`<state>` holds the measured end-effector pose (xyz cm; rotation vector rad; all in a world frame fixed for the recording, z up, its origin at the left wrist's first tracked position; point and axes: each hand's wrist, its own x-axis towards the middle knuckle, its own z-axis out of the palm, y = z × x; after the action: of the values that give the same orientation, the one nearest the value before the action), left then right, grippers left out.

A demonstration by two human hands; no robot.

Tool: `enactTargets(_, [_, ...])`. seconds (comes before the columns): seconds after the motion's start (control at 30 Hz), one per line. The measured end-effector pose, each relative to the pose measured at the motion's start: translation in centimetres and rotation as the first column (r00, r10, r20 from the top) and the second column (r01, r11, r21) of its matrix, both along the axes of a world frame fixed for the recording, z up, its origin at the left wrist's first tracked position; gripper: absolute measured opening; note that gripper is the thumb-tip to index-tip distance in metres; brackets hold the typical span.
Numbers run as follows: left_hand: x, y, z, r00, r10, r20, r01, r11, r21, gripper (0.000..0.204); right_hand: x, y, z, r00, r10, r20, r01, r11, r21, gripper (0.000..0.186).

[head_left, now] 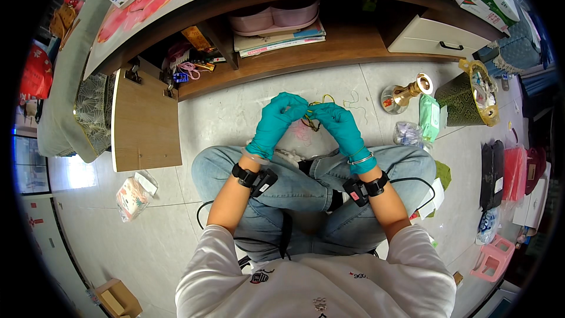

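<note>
My left hand (275, 119) and my right hand (336, 125), both in teal gloves, meet above my crossed legs, fingertips pinched on a tangled yellow and dark cord (310, 121). A loop of it rises behind the right fingers. Below the hands lies a pale item with pink strands (303, 138), too unclear to name. Loose pale threads (356, 103) lie on the tiles just beyond my right hand.
An open wooden cabinet (341, 44) spans the front, its door (144, 123) swung out at left. At right stand a brass-coloured object (406, 94), green wipes pack (429, 115), patterned bin (456, 103) and pink stool (493, 259). A cardboard box (118, 297) sits lower left.
</note>
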<state>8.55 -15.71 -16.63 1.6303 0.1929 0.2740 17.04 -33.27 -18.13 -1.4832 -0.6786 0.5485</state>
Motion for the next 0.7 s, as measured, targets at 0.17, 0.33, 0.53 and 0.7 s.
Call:
enactTargets(0.17, [0.0,-0.1,-0.4,1.0,-0.003,0.007,0.003,0.997,0.076,0.016,0.0,0.3,0.4,0.982,-0.096,0.163,0.104,0.994,-0.045,0.018])
enactTargets(0.33, [0.0,-0.4,0.3,0.995,-0.065,-0.081,0.059,0.995,-0.075,0.019,0.2,0.0,-0.7,0.992,-0.115,0.056,0.115,0.993,-0.009,0.019])
enactTargets(0.53, [0.4,-0.5,1.1,0.997,-0.072,0.027,0.077,0.959,-0.272,0.041,-0.1,-0.4,1.0,0.969,0.042,-0.242,-0.035,0.999,0.033,0.022])
enactTargets(0.7, [0.3,-0.6,1.3,0.975,-0.209,0.075,0.222,0.907,-0.359,0.056,-0.2,-0.6,2.3,0.956,0.062,-0.287,-0.049,0.997,0.054,0.019])
